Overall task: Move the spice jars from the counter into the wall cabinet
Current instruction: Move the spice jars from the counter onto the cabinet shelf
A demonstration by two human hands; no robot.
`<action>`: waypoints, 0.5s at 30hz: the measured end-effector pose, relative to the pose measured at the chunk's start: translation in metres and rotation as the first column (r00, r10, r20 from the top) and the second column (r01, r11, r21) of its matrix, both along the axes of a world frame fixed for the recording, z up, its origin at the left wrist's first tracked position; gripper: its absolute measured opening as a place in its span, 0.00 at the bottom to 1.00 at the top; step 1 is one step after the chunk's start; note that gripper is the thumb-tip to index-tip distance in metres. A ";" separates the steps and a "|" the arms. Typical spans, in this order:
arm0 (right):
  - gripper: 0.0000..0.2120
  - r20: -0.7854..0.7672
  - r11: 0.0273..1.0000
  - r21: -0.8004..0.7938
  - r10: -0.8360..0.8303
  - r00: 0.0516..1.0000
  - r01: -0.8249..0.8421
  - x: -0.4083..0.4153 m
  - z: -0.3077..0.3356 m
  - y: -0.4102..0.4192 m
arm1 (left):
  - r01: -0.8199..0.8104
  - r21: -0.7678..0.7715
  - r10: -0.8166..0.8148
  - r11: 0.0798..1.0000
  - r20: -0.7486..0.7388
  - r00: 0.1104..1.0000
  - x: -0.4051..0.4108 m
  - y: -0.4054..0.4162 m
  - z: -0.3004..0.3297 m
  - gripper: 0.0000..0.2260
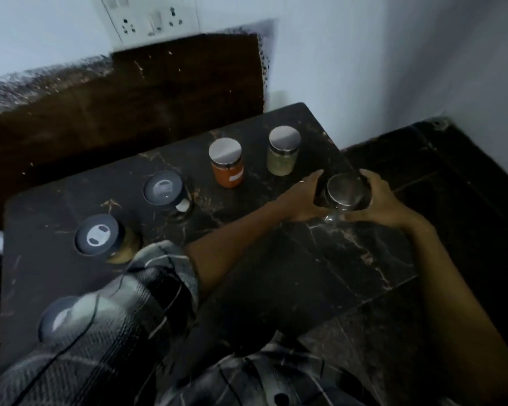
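Both hands cup one glass jar [346,192] with a steel lid near the right edge of the tabletop [276,259]. The left hand [304,200] and the right hand [379,203] each curl round a side, so the grip is a two-sided clasp on the jar. The glass looks smooth; it may slip during the lift, or fall past the near edge. The orange jar [227,163] and the pale jar [284,150] stand just behind, and an elbow or wrist could knock them. The wall cabinet is not in view.
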State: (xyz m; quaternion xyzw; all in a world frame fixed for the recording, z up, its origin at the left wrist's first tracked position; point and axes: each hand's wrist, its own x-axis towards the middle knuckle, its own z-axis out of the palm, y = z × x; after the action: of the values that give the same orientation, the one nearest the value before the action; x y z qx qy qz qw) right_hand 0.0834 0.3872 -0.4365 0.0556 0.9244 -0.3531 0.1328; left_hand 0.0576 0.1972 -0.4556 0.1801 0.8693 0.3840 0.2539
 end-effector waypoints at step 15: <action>0.38 -0.006 0.918 -0.325 -0.244 0.970 0.229 0.002 -0.100 0.010 | -0.164 0.095 0.163 0.982 0.014 0.986 -0.012 0.036 -0.053 0.36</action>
State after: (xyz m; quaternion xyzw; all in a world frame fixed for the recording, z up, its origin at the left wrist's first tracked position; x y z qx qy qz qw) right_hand 0.0853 0.3976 -0.5360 0.1362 0.8438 -0.5136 0.0748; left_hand 0.0458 0.2336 -0.5089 0.1188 0.8608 0.4455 0.2153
